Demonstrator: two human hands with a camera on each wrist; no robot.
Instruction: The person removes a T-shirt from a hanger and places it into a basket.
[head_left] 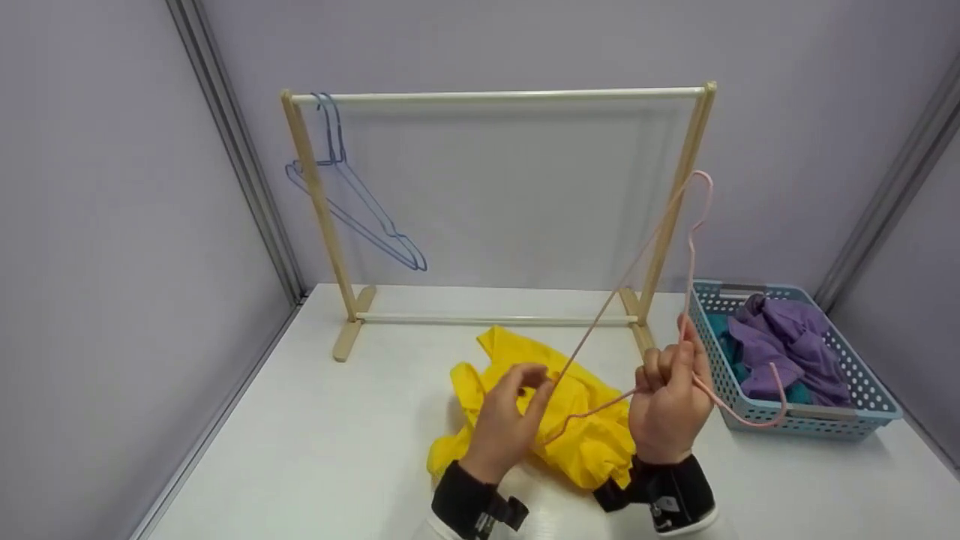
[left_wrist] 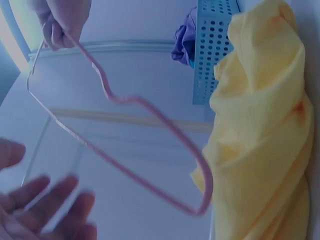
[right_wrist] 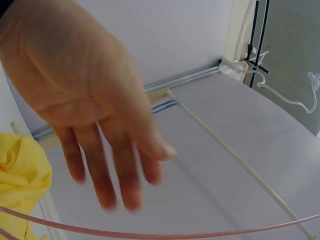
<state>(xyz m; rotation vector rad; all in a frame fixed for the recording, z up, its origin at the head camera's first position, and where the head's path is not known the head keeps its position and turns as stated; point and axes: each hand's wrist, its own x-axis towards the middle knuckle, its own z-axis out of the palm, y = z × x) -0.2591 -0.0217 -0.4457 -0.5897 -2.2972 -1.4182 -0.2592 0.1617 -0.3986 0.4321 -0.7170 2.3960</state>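
Observation:
My right hand (head_left: pixel 671 405) grips a pink wire clothes hanger (head_left: pixel 691 277) near its neck, the hook curving out to the lower right. The hanger is held up and tilted, one shoulder end high and the other low over a yellow cloth garment (head_left: pixel 517 352). My left hand (head_left: pixel 504 420) is beside the hanger's long bar, overlapping it in the head view. In the left wrist view, the left fingers (left_wrist: pixel 55 200) are spread and apart from the hanger. The right wrist view shows that hand with its fingers extended. The garment lies crumpled on the white table (head_left: pixel 300 427).
A wooden rack with a white top rail (head_left: pixel 495 96) stands behind the garment. Two blue hangers (head_left: pixel 375 217) hang at its left end. To the right, a light blue basket (head_left: pixel 862 429) holds purple cloth (head_left: pixel 787 337) and teal cloth. Grey walls enclose the table.

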